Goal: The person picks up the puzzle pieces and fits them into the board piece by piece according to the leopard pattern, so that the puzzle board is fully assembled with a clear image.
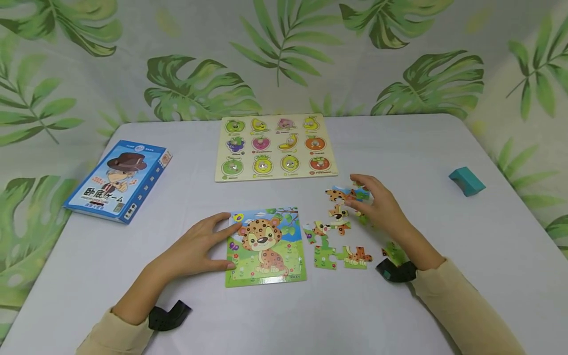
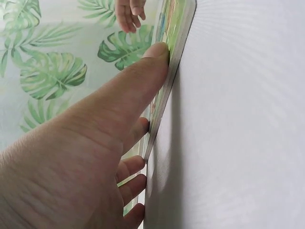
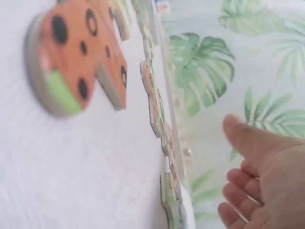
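A square leopard puzzle board [image 1: 290, 256] lies flat in the head view, its picture showing a cub on grass. My left hand [image 1: 195, 249] rests at its left side, fingers spread, with fingertips over the edge. In the left wrist view the thumb [image 2: 143, 67] lies along the board's rim. To the right lie loose jigsaw pieces, among them a green one [image 1: 325, 259] and a spotted one [image 1: 357, 256]. My right hand [image 1: 383, 207] hovers over the upper pieces, thumb and fingers apart. The right wrist view shows it holding nothing, with an orange spotted piece [image 3: 76, 52] in the foreground.
A wooden fruit knob puzzle [image 1: 275, 148] lies at the back middle. At the left is a blue boxed game [image 1: 117, 182]; a teal block [image 1: 467, 181] sits at the far right. Another piece [image 1: 395, 252] lies near the right wrist. A leaf-patterned cloth [image 1: 284, 54] hangs behind the table.
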Available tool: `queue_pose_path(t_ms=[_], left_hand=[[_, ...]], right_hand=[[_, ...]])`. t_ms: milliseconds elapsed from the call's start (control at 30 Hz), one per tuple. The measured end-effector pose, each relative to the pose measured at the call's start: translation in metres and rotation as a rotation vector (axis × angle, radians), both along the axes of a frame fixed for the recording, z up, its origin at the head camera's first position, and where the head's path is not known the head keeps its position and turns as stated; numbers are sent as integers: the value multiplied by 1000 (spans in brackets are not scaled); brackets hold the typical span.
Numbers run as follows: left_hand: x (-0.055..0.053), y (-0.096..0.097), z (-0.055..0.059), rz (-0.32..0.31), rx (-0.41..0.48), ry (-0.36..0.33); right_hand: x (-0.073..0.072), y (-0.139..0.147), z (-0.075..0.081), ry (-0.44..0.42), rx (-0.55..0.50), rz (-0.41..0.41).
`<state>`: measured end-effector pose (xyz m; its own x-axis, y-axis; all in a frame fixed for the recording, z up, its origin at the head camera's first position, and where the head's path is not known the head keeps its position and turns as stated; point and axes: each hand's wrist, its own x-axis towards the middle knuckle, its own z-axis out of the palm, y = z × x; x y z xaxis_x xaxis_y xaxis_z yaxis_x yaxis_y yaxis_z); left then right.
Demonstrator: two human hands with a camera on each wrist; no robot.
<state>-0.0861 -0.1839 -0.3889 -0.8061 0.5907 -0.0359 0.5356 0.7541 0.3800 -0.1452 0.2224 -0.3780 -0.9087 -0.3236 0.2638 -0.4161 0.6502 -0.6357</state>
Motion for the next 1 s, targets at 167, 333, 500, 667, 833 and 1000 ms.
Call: queue_pose_path(t_ms=[167,333,500,667,833,1000], left_hand=[[0,0,-1,5,7,-8],[-1,0,-2,6,12,-11],[0,0,-2,14,22,-22],[-1,0,-5,16,28,-22],[-1,-1,-6,21,34,-26],[0,-2,-6,28,28,-30]], right_hand=[[-3,4,-9,-100,4,1],[-4,6,-16,-129,21,2],[-6,8,-19,-138,45,11],[-9,8,-21,-151,79,18],[-11,5,-21,-139,93,26],[-10,1,-20,-117,119,20]])
